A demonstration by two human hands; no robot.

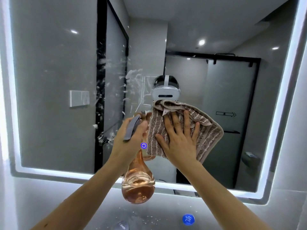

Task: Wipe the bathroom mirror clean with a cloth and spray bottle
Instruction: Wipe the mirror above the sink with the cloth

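Brown cloth (186, 128), one, under flat right hand (181, 140); left hand (129, 138) grips one spray bottle (137, 183)

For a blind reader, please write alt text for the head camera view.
The right hand presses a striped brown cloth flat on a lit bathroom mirror. The left hand holds a spray bottle of pinkish liquid; white foam streaks remain left.
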